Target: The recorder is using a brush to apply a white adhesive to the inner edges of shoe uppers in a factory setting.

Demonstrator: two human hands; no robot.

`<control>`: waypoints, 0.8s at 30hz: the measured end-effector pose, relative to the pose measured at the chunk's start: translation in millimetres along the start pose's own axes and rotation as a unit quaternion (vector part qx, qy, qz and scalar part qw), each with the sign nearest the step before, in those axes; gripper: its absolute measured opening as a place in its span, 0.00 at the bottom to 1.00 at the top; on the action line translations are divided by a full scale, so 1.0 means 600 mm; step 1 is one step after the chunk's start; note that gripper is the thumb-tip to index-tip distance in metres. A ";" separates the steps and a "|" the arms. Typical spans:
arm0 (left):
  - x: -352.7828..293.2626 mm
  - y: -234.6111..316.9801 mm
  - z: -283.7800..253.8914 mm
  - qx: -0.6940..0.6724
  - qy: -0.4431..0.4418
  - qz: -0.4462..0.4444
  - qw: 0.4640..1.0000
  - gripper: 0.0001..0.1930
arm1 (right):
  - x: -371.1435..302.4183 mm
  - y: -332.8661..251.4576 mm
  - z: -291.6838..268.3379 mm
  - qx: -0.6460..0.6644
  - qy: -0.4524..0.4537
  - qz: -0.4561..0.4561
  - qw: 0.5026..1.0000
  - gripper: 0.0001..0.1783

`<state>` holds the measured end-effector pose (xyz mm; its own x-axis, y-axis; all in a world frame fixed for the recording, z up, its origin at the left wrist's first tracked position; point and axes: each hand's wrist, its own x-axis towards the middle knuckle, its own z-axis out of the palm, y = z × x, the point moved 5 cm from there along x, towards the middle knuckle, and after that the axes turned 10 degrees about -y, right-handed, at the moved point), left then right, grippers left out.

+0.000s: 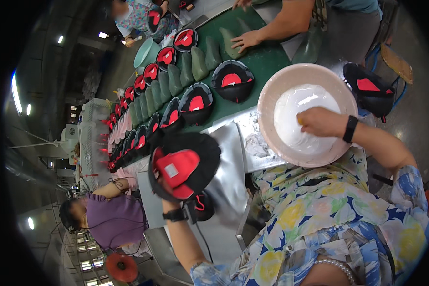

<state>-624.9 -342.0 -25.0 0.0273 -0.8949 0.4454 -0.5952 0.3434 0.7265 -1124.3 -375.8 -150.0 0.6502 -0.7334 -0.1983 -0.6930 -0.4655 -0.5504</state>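
My left hand [168, 204] is mostly hidden beneath a black shoe upper [202, 152] with a red lining and a pale label. It holds the upper up, the open side showing. My right hand [321, 121] is closed over a pink basin [267, 90] of white liquid [291, 107]. A small yellow piece [300, 118] sticks out from its fingers; its kind cannot be made out. The hand is at the liquid's surface. Another black and red upper [369, 88] lies to the right of the basin.
Rows of black and red uppers [232, 81] and green shoe lasts [199, 63] line a green-topped table [257, 55]. A co-worker's hand [245, 42] touches a last at the far side. A person in purple [114, 217] is at the left. A metal tray [250, 133] lies under the basin.
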 end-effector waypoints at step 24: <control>0.065 -0.093 0.441 -0.365 -0.170 -0.094 0.911 0.28 | -0.060 0.000 -0.175 0.313 0.428 0.055 0.846 0.23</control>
<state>-803.0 -471.2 -186.4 -0.2498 -0.9516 0.1790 0.0892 0.1614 0.9828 -1180.2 -401.7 -57.6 -0.0572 -0.9701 0.2361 -0.2590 -0.2139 -0.9419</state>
